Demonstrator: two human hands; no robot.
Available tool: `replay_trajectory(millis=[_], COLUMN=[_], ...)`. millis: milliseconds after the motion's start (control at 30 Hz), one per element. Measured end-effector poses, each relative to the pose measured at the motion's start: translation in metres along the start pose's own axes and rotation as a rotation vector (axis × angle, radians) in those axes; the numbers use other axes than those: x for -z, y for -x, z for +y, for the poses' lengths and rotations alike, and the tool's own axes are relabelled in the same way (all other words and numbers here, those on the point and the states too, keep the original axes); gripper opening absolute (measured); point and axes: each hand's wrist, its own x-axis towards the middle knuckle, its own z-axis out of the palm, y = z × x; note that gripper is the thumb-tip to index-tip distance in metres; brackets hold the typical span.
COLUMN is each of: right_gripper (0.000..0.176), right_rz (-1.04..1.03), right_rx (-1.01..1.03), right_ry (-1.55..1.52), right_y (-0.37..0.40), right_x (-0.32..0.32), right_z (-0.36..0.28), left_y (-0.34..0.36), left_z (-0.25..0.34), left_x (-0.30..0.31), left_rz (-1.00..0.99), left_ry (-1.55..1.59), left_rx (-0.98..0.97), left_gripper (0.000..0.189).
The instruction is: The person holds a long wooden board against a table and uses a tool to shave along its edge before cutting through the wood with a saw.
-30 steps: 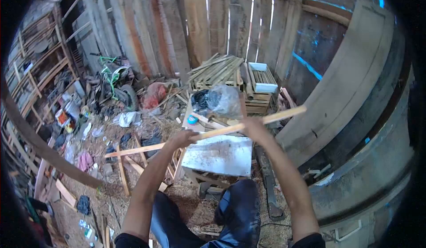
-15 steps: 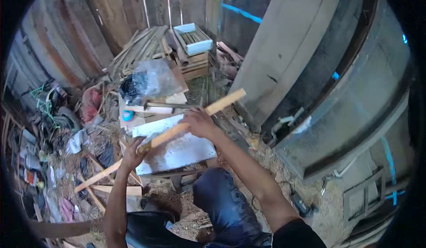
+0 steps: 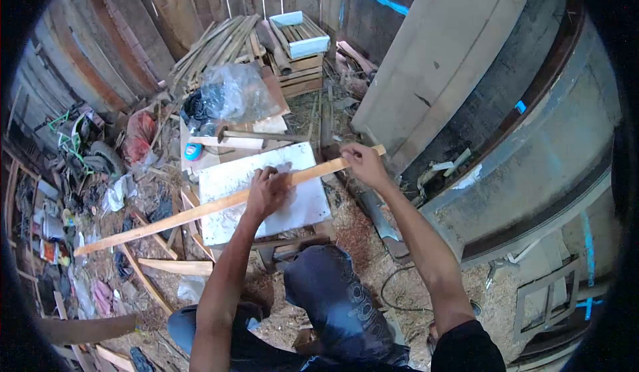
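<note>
A long, narrow wooden strip (image 3: 166,222) slants across a white board (image 3: 303,205), its far left end reaching over the cluttered floor. My right hand (image 3: 366,164) pinches the strip close to its right end, just past the board's edge. Over the middle of the board, my left hand (image 3: 267,193) is closed around the strip, with its fingertips curled over the far side. Behind the board lies a hammer (image 3: 266,135) beside a pale wood block (image 3: 233,143). A round blue object (image 3: 192,151) sits at the board's far left corner.
Clear plastic sheeting (image 3: 236,95) covers part of the work surface. Thin sticks (image 3: 223,45) and a white box (image 3: 316,44) of sticks are stacked behind. Large wooden panels (image 3: 446,59) lean at right. Shavings, a cable (image 3: 386,285) and scrap wood (image 3: 176,266) litter the floor.
The wooden strip has shifted and lies at a flatter slant. My left hand has moved right onto the strip's middle over the board; my right hand has moved right to its end.
</note>
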Motion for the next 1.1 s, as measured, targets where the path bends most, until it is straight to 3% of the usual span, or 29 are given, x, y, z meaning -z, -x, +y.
replay_trajectory(millis=[167, 233, 300, 367, 400, 633, 933, 1033, 1100], right_gripper=[0.027, 0.034, 0.039, 0.038, 0.039, 0.039, 0.038, 0.038, 0.038], right_rz=[-0.116, -0.153, -0.219, -0.108, -0.135, -0.073, -0.164, -0.122, -0.186], right_rx=[0.13, 0.251, 0.273, 0.261, 0.164, 0.263, 0.044, 0.118, 0.128], right_ry=[0.273, 0.544, 0.625, 0.749, 0.785, 0.731, 0.711, 0.673, 0.611], right_y=[0.007, 0.01, 0.01, 0.009, 0.008, 0.003, -0.001, 0.0, -0.006], right_x=[0.031, 0.017, -0.003, -0.016, -0.02, -0.023, -0.019, -0.021, -0.022], right_z=[0.01, 0.005, -0.002, -0.002, -0.011, 0.003, -0.019, -0.012, 0.004], left_y=[-0.027, -0.02, -0.018, -0.021, -0.022, -0.02, -0.019, -0.018, -0.015], left_z=[0.012, 0.009, 0.009, 0.011, 0.012, 0.009, 0.003, 0.008, -0.006], left_x=[-0.023, -0.025, -0.024, -0.019, -0.018, -0.021, -0.028, -0.03, -0.045], left_rz=[0.023, 0.076, 0.107, 0.099, 0.063, 0.109, 0.087, 0.105, 0.238], left_ry=[-0.009, 0.041, 0.059, 0.041, 0.032, 0.05, 0.052, 0.07, -0.024], left_rx=[0.038, 0.012, 0.012, 0.033, 0.04, 0.07, 0.097, 0.15, -0.047], left_gripper=[0.031, 0.032, 0.031, 0.031, 0.031, 0.033, 0.029, 0.028, 0.029])
